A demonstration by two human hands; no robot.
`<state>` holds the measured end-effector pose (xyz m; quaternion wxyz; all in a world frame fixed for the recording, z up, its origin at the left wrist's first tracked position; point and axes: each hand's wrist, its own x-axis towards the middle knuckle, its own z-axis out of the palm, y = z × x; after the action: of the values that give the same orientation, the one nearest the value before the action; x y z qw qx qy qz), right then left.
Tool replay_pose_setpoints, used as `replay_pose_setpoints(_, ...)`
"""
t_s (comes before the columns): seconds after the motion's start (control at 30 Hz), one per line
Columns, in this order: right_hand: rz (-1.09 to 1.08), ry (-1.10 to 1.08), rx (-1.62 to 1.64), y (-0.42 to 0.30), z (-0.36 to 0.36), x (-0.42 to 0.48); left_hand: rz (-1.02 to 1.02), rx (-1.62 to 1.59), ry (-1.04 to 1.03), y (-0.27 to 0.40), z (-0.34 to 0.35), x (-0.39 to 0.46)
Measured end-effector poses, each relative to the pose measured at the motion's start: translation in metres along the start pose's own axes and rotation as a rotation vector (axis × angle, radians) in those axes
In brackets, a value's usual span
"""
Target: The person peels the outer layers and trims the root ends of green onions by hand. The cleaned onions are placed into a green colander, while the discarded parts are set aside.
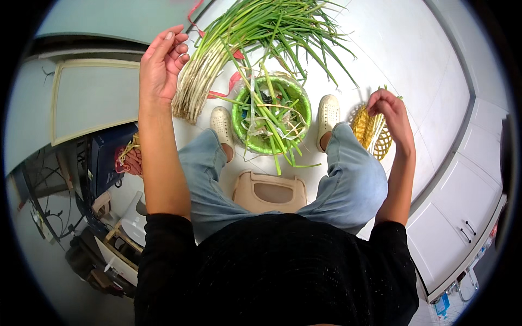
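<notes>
My left hand (166,65) is raised at the upper left with nothing in it, its fingers loosely curled and apart. Below and beside it lies a large bunch of scallions (232,45), white root ends towards me and green tops fanned to the upper right. On the right, my right hand (387,109) is over a yellow woven basket (359,124) that holds a few cleaned scallions (376,132). Its bent fingers hide part of them, and whether they grip any stem is unclear. Between my feet stands a bin (305,104) with a green liner, full of scallion leaves and scraps (273,114).
A beige plastic stool (269,185) is between my knees. Red ribbon (232,81) trails beside the bunch. At left are a framed panel (96,102), a dark blue box (108,159) and a bag of reddish produce (131,161). White cabinets (456,195) line the right side.
</notes>
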<state>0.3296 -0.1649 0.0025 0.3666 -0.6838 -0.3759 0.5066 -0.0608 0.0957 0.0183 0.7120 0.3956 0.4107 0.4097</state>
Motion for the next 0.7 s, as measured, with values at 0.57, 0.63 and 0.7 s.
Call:
replay_pose_setpoints(0.57, -0.192, -0.614, -1.095, -0.054, 0.158, -0.018, -0.310, 0.481, 0.149, -0.075, -0.109, 0.079)
replay_pose_setpoints(0.63, -0.224, -0.559, -1.028, -0.049, 0.151, -0.016, -0.410, 0.670, 0.067, -0.104, -0.133, 0.087)
replay_pose_setpoints(0.7, -0.268, -0.526, -0.963, -0.061, 0.150, -0.015, -0.458, 0.850, -0.001, -0.137, -0.164, 0.096)
